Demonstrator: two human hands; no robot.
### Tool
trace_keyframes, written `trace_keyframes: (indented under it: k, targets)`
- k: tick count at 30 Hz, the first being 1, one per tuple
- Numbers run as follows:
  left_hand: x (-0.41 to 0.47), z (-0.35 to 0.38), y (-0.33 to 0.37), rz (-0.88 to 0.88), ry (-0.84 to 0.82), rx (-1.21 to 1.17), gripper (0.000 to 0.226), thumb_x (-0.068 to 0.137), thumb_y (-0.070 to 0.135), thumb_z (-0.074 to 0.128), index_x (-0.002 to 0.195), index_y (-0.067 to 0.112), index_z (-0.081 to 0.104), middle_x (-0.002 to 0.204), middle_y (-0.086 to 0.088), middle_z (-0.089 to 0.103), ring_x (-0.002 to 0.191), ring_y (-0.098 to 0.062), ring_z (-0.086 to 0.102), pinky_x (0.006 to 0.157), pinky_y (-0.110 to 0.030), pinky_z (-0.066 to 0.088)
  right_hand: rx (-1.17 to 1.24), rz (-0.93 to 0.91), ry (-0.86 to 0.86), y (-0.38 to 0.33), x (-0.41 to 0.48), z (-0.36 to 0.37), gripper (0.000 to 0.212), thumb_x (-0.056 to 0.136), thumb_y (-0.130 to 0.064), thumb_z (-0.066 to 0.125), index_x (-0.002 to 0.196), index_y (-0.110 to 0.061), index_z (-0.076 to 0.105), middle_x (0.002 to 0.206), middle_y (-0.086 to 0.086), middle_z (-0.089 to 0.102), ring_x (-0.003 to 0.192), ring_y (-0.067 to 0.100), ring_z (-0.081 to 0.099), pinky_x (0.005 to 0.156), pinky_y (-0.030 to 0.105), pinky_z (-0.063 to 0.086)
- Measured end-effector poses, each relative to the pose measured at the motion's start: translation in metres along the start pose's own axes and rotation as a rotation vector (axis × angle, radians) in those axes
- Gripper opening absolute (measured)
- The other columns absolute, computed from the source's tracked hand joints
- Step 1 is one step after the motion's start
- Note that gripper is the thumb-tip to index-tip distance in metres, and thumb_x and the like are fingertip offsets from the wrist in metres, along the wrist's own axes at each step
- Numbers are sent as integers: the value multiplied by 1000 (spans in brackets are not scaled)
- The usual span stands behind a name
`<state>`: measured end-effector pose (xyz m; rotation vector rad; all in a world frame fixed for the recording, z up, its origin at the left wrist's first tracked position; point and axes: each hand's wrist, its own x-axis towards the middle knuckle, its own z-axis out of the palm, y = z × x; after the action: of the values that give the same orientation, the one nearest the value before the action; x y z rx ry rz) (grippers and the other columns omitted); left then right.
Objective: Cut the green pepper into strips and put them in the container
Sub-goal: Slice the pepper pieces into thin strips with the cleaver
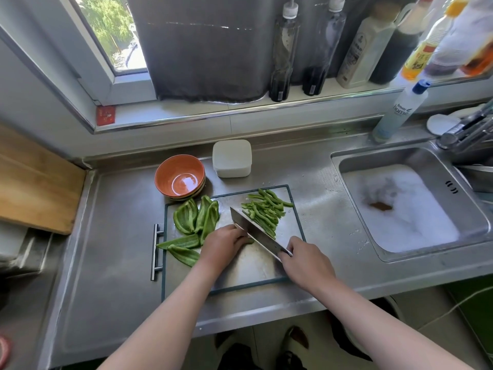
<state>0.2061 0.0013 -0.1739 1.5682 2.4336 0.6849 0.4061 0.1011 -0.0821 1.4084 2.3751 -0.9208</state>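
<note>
On the steel cutting board [240, 271] my right hand [304, 265] grips the handle of a cleaver [253, 232], its blade angled up to the left. My left hand [224, 245] curls over a green pepper piece [249, 241] right against the blade; most of that piece is hidden. Several cut pepper strips [264, 212] lie in a heap beyond the blade. Several uncut pepper halves [196, 218] lie at the board's left edge. An orange bowl [180, 177] and a lidded white container [232, 157] stand behind the board.
The steel counter [114, 249] has a sink [400, 209] full of foam at the right, with a tap [464, 132] and a dish-soap bottle [397, 113]. Sauce bottles [282, 54] line the window sill. A wooden board [34, 182] lies at the left.
</note>
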Motion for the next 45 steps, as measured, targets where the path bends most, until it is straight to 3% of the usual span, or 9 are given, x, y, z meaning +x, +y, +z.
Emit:
trace_keyframes:
  k: [5, 11, 14, 18, 22, 26, 29, 33, 45]
  targets:
    - [-3, -6, 0, -64, 96, -33, 21, 90, 37, 62, 92, 25, 78, 76, 7, 65, 65, -18, 64, 49, -25, 44, -6, -1, 10, -1, 3, -3, 19, 98, -43, 49, 91, -26, 49, 87, -6, 59, 84, 22, 56, 68, 33, 43]
    - [6, -10, -4, -148, 49, -153, 30, 86, 35, 74, 116, 31, 71, 103, 14, 54, 75, -7, 55, 57, -25, 43, 45, 23, 44, -2, 6, -6, 20, 98, -44, 50, 91, -24, 51, 90, -3, 61, 85, 23, 58, 68, 34, 44]
    - [-3, -11, -2, -156, 148, -146, 23, 89, 21, 72, 111, 25, 70, 97, 11, 61, 78, -10, 59, 60, -26, 45, 40, 15, 39, -4, 6, -7, 20, 98, -44, 50, 91, -24, 51, 89, -3, 61, 83, 22, 58, 66, 33, 43]
    - [-26, 8, -1, 12, 124, -129, 11, 85, 13, 75, 95, 15, 71, 94, 3, 62, 84, -16, 59, 61, -29, 50, -4, -21, 7, -6, 5, -5, 19, 98, -43, 50, 88, -26, 48, 84, -6, 60, 79, 20, 55, 65, 33, 41]
    - [-34, 25, 1, 92, 155, -123, 10, 82, 9, 78, 91, 11, 74, 90, -2, 63, 84, -18, 55, 59, -28, 50, -68, -51, -7, -5, 3, -2, 20, 98, -43, 49, 87, -27, 45, 78, -9, 55, 77, 21, 55, 64, 33, 40]
    - [-32, 32, 0, 81, 192, -105, 3, 83, 11, 73, 86, 10, 72, 85, -4, 61, 80, -20, 51, 53, -33, 49, -81, -64, -22, -5, 1, -1, 18, 98, -42, 48, 90, -26, 46, 79, -8, 54, 78, 22, 54, 64, 33, 39]
    - [-30, 34, 1, 84, 218, -81, 16, 90, 22, 61, 86, 10, 72, 84, -3, 61, 79, -21, 52, 52, -35, 48, -91, -77, -23, -6, 3, -3, 18, 98, -42, 47, 92, -25, 46, 78, -8, 54, 77, 23, 54, 62, 33, 37]
    - [-29, 36, 1, 97, 226, -74, 9, 85, 16, 67, 83, 10, 72, 84, -3, 61, 80, -20, 50, 50, -34, 47, -144, -118, -3, -8, 2, -7, 18, 100, -42, 46, 95, -25, 45, 82, -3, 58, 77, 27, 54, 64, 34, 40]
    - [-25, 32, 2, 187, 318, -70, 19, 90, 20, 60, 79, 12, 73, 81, -1, 65, 79, -18, 52, 52, -30, 49, -173, -136, -39, -21, -8, -6, 12, 103, -35, 41, 97, -25, 41, 86, -1, 54, 78, 27, 52, 68, 36, 43]
